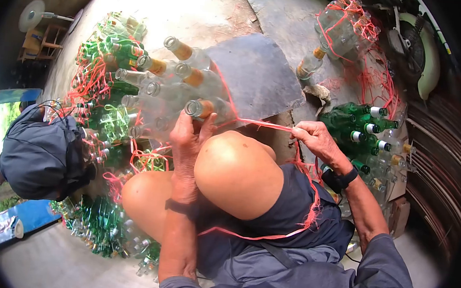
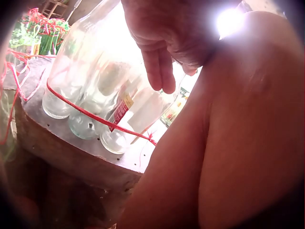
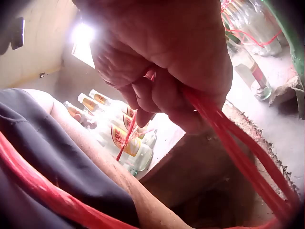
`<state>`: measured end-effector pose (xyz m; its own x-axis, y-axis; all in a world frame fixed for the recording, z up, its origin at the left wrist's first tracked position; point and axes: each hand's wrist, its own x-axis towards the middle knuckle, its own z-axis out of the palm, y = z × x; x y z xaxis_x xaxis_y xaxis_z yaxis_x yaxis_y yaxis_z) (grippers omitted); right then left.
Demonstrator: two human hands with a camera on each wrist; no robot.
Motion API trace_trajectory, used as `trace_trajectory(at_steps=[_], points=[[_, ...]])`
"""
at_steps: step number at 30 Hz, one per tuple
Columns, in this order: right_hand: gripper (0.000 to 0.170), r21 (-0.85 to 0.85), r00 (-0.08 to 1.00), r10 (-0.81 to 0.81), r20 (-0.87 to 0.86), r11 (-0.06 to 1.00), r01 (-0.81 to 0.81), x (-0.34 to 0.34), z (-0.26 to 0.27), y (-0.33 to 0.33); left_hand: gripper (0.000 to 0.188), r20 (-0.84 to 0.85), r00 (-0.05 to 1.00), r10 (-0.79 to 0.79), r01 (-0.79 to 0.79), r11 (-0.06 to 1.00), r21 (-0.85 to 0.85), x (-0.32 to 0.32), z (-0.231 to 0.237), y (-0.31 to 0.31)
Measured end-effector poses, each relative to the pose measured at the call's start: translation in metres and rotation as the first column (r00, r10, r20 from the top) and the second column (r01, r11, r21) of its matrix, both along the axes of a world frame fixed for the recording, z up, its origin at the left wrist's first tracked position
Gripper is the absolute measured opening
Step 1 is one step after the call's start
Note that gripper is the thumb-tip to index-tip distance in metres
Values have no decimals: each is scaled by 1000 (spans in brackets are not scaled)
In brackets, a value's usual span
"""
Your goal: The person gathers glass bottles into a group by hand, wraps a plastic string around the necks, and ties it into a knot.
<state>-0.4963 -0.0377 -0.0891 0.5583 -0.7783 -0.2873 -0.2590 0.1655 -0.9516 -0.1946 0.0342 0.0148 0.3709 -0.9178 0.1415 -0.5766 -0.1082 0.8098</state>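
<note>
A group of clear glass bottles (image 1: 161,98) stands upright on a round, thick-edged slab (image 2: 76,164). Red plastic twine (image 2: 90,113) circles the bottles low down. My left hand (image 1: 186,138) is at their near side beside my knee, close to a bottle with an orange neck label (image 1: 205,108). In the left wrist view, the fingers (image 2: 159,69) of that hand point down, fairly straight. My right hand (image 1: 317,142) grips the red twine, which stretches taut to the bottles. From its fist, loose twine (image 3: 233,143) hangs and runs across my lap.
Bundled green bottles (image 1: 113,89) stand on the left, with a dark bag (image 1: 40,150) nearby. More green bottles (image 1: 351,124) stand on the right. Behind is another twine-tied bundle (image 1: 345,31), a single clear bottle (image 1: 310,63) beside it. A motorbike wheel (image 1: 411,44) is at far right.
</note>
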Motion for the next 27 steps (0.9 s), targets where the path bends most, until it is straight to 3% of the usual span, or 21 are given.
trace_trajectory(at_steps=[2,4,7,10,27], points=[[32,-33,1000,-11,9,999,11,-1,3,0,21,-19,1000,2,-2,1000,18,5,-4,0],[31,-1,998,-42,-37,999,42,-2,5,1,22,110,993,-31,34,999,-25,9,-7,0],[29,-40,1000,-19,-23,999,19,-4,6,3,22,42,999,-29,29,1000,-5,5,-1,0],[28,-55,999,-18,-35,998,16,-5,7,9,18,85,996,-25,31,997,-70,5,-5,-1],[26,-73,999,-25,-47,997,21,-7,5,21,20,75,997,-31,36,997,-66,7,-7,0]])
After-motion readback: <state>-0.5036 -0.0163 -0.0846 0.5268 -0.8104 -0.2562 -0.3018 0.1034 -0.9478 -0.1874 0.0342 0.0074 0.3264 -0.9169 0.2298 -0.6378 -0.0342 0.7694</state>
